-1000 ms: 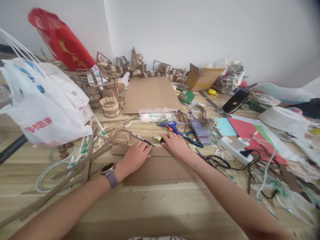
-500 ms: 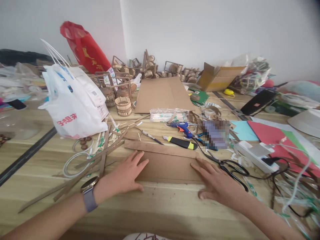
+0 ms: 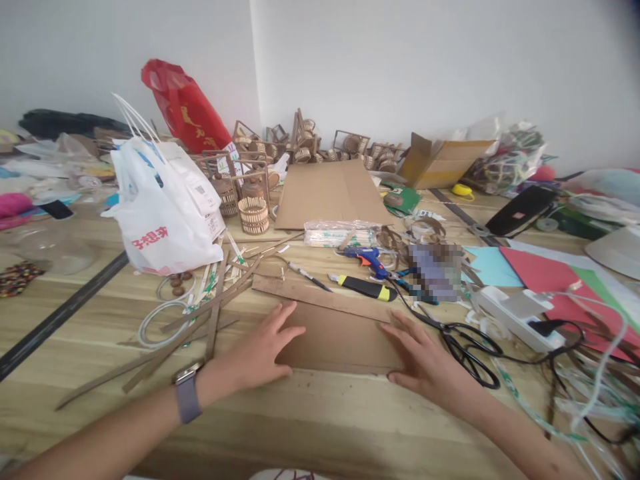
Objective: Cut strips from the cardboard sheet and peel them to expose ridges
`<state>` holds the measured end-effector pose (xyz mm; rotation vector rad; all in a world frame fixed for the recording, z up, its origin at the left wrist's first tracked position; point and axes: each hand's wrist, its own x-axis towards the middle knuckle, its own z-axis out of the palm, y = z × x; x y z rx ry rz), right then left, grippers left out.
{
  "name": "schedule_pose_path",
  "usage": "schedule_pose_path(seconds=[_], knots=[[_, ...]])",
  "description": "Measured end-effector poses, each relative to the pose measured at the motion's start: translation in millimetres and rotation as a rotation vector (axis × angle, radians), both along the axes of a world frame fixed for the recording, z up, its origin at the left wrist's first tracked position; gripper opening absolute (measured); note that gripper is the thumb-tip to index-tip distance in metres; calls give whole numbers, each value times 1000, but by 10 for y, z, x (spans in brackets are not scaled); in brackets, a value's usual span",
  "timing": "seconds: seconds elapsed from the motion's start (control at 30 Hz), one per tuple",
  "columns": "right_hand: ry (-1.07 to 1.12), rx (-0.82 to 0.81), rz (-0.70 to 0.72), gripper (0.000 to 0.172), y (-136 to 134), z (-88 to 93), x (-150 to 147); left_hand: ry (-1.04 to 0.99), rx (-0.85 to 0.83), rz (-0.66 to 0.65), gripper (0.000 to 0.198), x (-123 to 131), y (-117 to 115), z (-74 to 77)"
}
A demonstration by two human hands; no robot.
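Observation:
A brown cardboard sheet (image 3: 340,337) lies flat on the wooden table in front of me. My left hand (image 3: 260,350) rests open on its left end, fingers spread, with a watch on the wrist. My right hand (image 3: 425,360) lies open and flat on its right end. A narrow cardboard strip (image 3: 320,299) lies along the sheet's far edge. Just beyond it are a black and yellow utility knife (image 3: 363,287) and a blue glue gun (image 3: 367,257).
Black scissors (image 3: 467,347) and a white power strip (image 3: 520,310) with cables lie to the right. A white plastic bag (image 3: 160,213), loose cardboard strips (image 3: 200,313) and a red bag (image 3: 187,107) are on the left. A large cardboard sheet (image 3: 330,193) and small woven models stand behind.
Both hands drew back from the far strip near the knife to the two ends of the cardboard sheet and spread flat. My view swung to the left.

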<state>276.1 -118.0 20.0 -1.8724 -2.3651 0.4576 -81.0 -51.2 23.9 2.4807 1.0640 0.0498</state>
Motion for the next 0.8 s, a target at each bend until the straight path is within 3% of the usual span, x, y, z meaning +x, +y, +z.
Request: schedule_pose_path(seconds=[0.2,0.37,0.63,0.8], knots=[[41,51,60,46,-76,108,-13,-108,245,-162,41,-154,-85,-58],[101,118,38,44,-99,265,-60,-220,473,-206,36,-216,-59,-15],[-22,-88,142,37,80,714,-11,-178,322,-138,32,-263,243,381],[-158,-52,191,32,352,844,-45,-4,428,-176,25,-16,422,691]])
